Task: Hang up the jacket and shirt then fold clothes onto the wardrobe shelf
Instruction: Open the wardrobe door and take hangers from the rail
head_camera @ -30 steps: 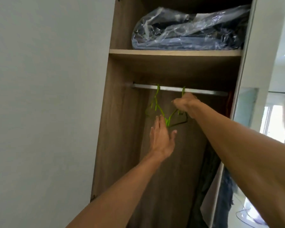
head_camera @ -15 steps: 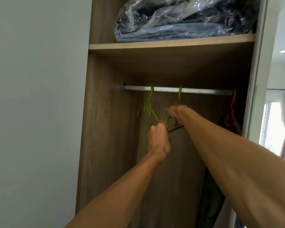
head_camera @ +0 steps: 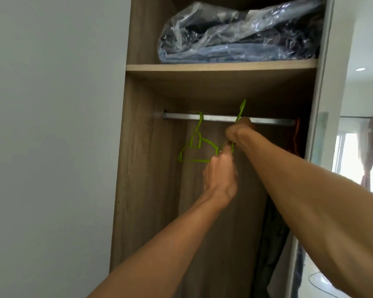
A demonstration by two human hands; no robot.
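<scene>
Right hand (head_camera: 239, 132) is clenched around the neck of a lifted green hanger (head_camera: 242, 106), whose hook stands tilted above the metal rail (head_camera: 271, 121), clear of it. Left hand (head_camera: 221, 171), just below, pinches the right corner of a second green hanger (head_camera: 194, 161), which hangs by its hook on the rail. Above the rail, the wardrobe shelf (head_camera: 220, 66) carries a plastic-wrapped blue bundle (head_camera: 235, 35). Dark garments (head_camera: 271, 244) hang low at right.
</scene>
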